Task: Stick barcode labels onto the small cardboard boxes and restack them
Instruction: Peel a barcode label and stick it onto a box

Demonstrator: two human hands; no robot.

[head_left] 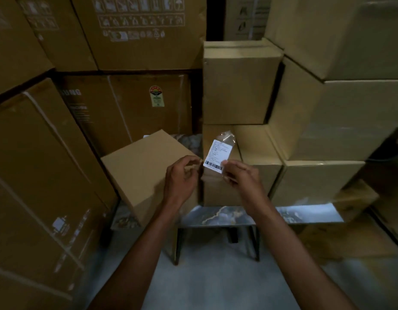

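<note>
- Right hand (239,175) pinches the lower right corner of a white barcode label (217,156) between thumb and fingertips, holding it up in front of the boxes.
- Clear film (227,136) sticks up past the label's top edge.
- Left hand (182,175) is just beside the label's lower left corner, fingers curled with thumb and forefinger close together; whether they grip anything cannot be told.
- One small cardboard box (146,168) sits tilted on the low table (216,217), directly behind the left hand.
- More small boxes (240,86) stand stacked on the table behind the label and to its right, several high.
- Large printed cartons (137,32) fill the left side and the back, one bearing a coloured sticker (157,96).
- Both forearms reach in from the bottom edge over a pale floor (207,287).
</note>
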